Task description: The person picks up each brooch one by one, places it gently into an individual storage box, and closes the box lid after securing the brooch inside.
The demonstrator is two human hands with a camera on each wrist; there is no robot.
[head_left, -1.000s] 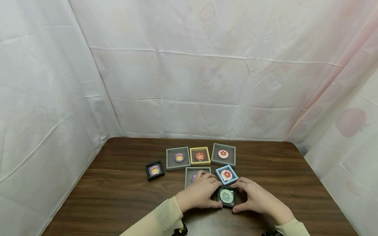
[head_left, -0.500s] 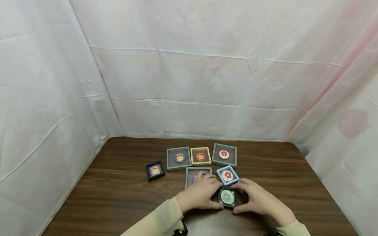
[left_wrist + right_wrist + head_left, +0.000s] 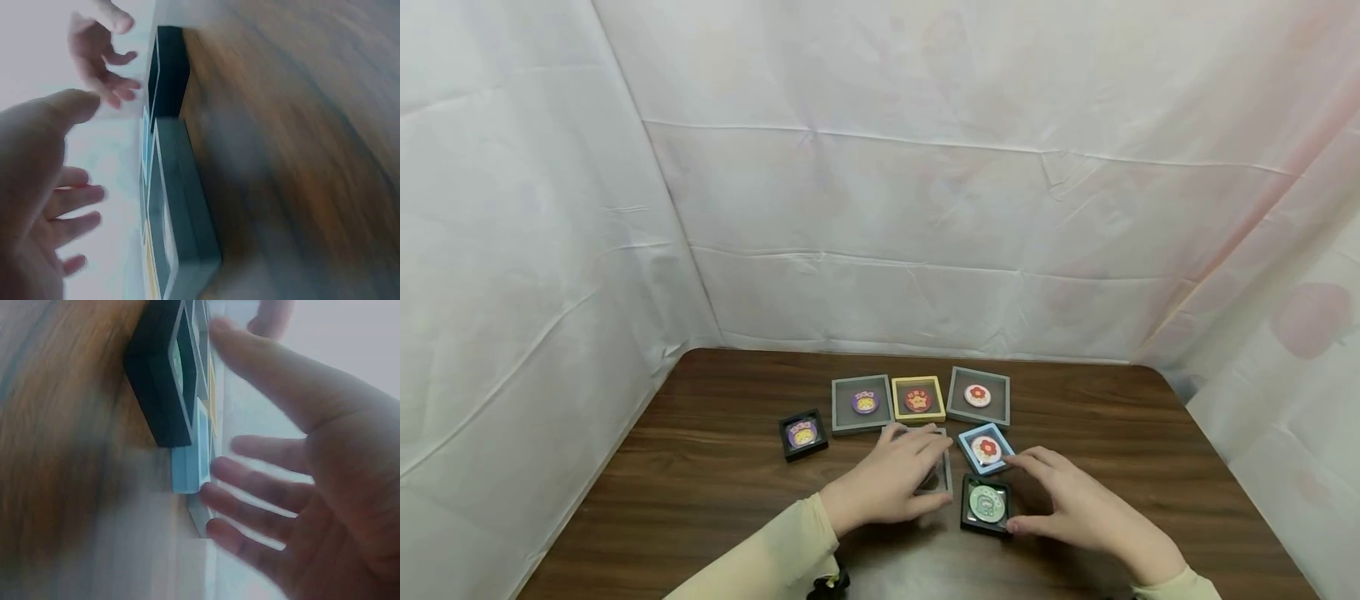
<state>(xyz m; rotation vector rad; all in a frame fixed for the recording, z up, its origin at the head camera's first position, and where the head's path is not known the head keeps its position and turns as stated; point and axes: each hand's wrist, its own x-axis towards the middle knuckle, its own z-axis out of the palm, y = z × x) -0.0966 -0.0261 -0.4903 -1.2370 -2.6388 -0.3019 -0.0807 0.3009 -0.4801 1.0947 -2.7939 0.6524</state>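
Observation:
In the head view my left hand (image 3: 887,475) is over a grey square display case (image 3: 945,479), hiding most of it. The left wrist view shows its fingers apart and above that case, holding nothing. A black display case (image 3: 987,505) with a round green badge lies flat on the table, just left of my right hand (image 3: 1071,504). In the right wrist view that hand's fingers are spread and clear of the black case (image 3: 159,381). A light-blue case (image 3: 987,450) with a red-flower badge sits tilted behind the black one, close to the right fingertips.
Across the back stand a grey case (image 3: 862,403) with a purple badge, a yellow case (image 3: 918,399) with a red star badge and a grey case (image 3: 978,396) with a flower badge. Another black case (image 3: 803,434) lies at the left. A pale curtain (image 3: 880,208) hangs behind the table.
Both hands have come off the black case with the green badge. The left hand has shifted left over the grey case; the right hand has drawn slightly right. The head view has shifted slightly.

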